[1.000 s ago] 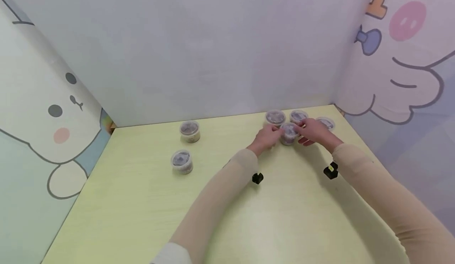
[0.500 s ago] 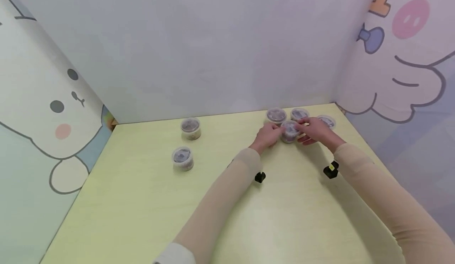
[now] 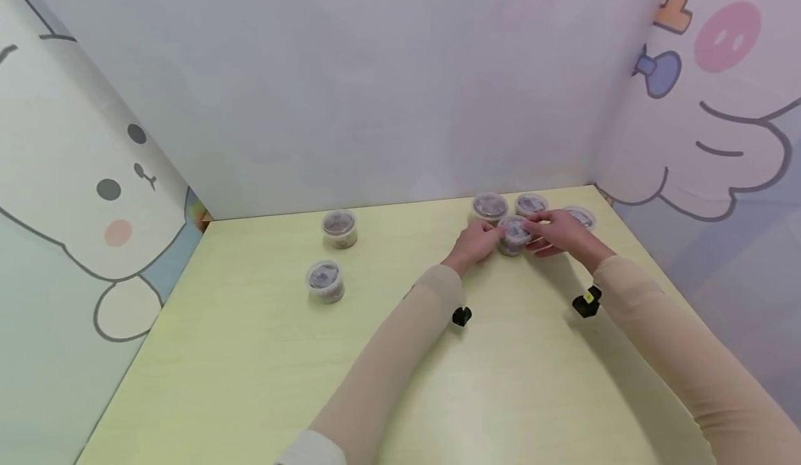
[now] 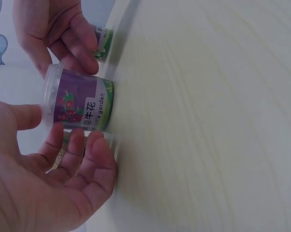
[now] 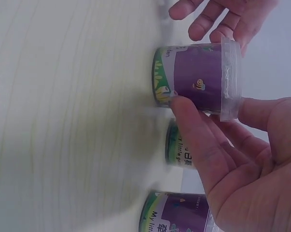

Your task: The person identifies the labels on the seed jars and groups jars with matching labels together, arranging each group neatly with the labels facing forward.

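A lidded plastic cup point(image 3: 514, 235) with a purple "little garden" label stands upright at the back right of the table, between both hands. My left hand point(image 3: 475, 242) holds its left side, thumb at the lid and fingertips along the wall. On the opposite side my right hand point(image 3: 557, 232) grips it, with the thumb at the lid rim and a finger point(image 5: 198, 137) on the lower wall. In the left wrist view the label of this cup point(image 4: 77, 99) shows red flowers. Close behind it are two similar cups, one on the left point(image 3: 490, 206) and one on the right point(image 3: 531, 204).
Another lidded cup point(image 3: 580, 216) stands by the right edge, partly behind the right hand. Farther left on the pale yellow table point(image 3: 250, 354) are two more cups, one at the back point(image 3: 340, 229) and one nearer point(image 3: 325, 281). Cloth walls point(image 3: 388, 103) enclose the back and sides.
The head view has shifted slightly. Both hands stay on the same cup, which keeps its place among the others.
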{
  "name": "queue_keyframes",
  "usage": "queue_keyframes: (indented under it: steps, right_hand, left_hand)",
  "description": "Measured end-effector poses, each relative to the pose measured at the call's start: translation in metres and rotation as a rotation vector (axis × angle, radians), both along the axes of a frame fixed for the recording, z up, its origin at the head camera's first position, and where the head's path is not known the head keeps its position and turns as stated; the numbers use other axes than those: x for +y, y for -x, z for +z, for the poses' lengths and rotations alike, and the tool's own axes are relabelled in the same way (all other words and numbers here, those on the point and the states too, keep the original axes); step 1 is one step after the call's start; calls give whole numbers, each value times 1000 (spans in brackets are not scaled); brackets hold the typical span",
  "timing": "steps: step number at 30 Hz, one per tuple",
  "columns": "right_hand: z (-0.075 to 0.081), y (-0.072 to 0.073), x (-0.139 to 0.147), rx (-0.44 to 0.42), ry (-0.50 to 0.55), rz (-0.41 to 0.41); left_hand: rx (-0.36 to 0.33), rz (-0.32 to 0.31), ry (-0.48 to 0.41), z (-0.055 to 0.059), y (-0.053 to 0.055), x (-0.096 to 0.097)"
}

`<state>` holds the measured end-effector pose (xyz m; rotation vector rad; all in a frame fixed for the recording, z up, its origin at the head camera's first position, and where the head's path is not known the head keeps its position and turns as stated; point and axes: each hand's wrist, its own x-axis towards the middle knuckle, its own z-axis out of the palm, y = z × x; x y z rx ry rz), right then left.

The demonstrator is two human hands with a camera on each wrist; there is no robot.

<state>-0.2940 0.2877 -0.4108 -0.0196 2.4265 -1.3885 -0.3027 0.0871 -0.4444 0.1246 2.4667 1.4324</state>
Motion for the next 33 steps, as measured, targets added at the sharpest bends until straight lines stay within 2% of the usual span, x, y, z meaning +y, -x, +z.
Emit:
queue_keyframes:
  steps: [4,11,18,23,26,29,33]
  right_hand:
    - [-1,0,0,-7,-4,-11]
    - [-3,2,-1,-30,23,-33]
    - [-4,1,-2,-46,41,-43]
    - [-6,0,-2,-30,53,-58]
    - [-8,0,-3,-28,82,-66]
    - [-11,-1,-5,-45,117,-72]
    - [-15,-6,-14,-85,167,-60]
  left_hand:
    - [-17,6,-5,2,-1,-1]
    - [-37,-20,-40,1,1,-3]
    - [-25,-40,-47,-2,2,-5]
    - [-11,-45,-29,-1,-2,-3]
    - [-21,-45,-78,-1,-6,-3]
    - [-22,-75,-128,-1,-8,-4]
    - [7,-119,-134,0,-9,-14]
